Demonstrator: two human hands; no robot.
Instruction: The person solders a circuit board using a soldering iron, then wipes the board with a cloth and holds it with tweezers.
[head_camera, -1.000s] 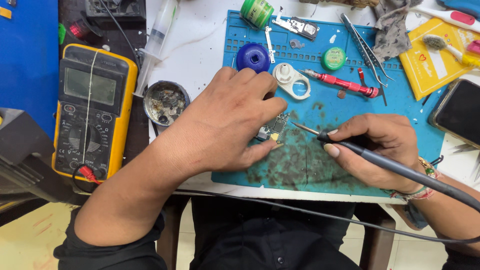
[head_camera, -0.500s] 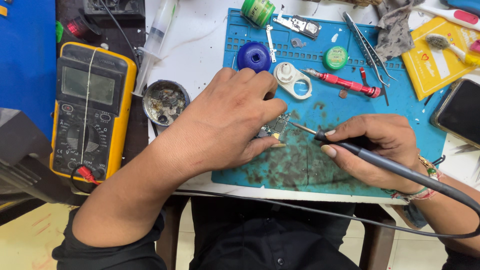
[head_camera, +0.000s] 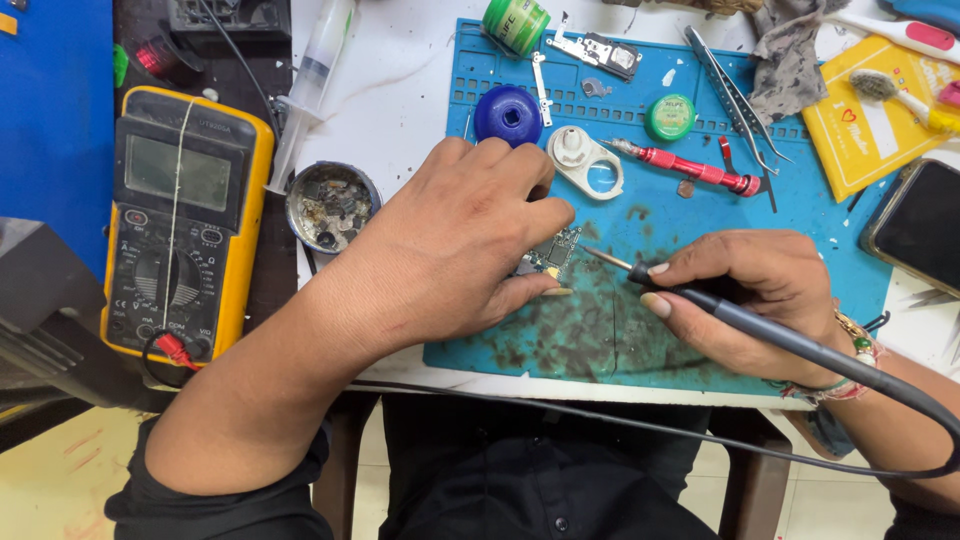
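While the small circuit board is pinned on the blue mat by the left hand, fingers curled over it, soldering is apparently under way, the soldering iron pinched in the right hand beside the board, so a steady tip is called for.

Bare forearms on both sides here, black sleeves pushed up near the elbows. The left hand wears nothing at all, no ring, no watch. On the right hand, short nails with pale tips, and at its wrist a beaded bracelet with green, gold and red. Dark clothing below.
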